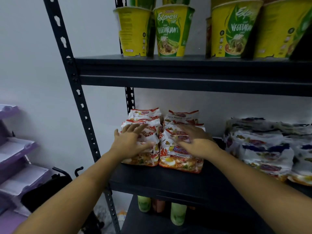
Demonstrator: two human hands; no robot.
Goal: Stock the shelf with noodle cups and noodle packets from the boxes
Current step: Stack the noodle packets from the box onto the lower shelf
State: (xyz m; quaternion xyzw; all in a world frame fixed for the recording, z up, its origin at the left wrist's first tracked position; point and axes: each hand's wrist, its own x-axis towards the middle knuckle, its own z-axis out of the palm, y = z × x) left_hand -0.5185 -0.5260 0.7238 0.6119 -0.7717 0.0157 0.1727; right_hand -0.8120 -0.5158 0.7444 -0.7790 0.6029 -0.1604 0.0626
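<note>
- The left hand (130,142) lies flat on the top of the left stack of noodle packets (143,160). Its fingers are spread and straight, pressing rather than grasping.
- The right hand (196,143) rests the same way on the right stack of packets (182,164). It is blurred, but the fingers look extended and nothing is pinched, so both hands read as released and laid on the goods.
- The two red-and-white stacks stand side by side and touching at the centre of the frame, on the middle shelf board (168,183), with bare board in front of them.
- At the right edge of the frame, on the same board and apart from the stacks, lies a blurred pile of darker-printed packets (263,149).
- On the upper shelf (185,71), across the top of the frame, yellow and green noodle cups (170,32) stand upright in a row, with more stacked on top of them.
- Low in the frame, under the middle board, some bottles (178,213) show. A purple tray rack (16,149) stands at the left edge, beyond the shelf post (74,81).
- Step in hand, as I judge it: squaring up and settling packets already placed on the shelf.
- No boxes are in view. The next move likely calls for lifting both hands clear without dragging the top packets askew, then turning to the boxes for more stock.
</note>
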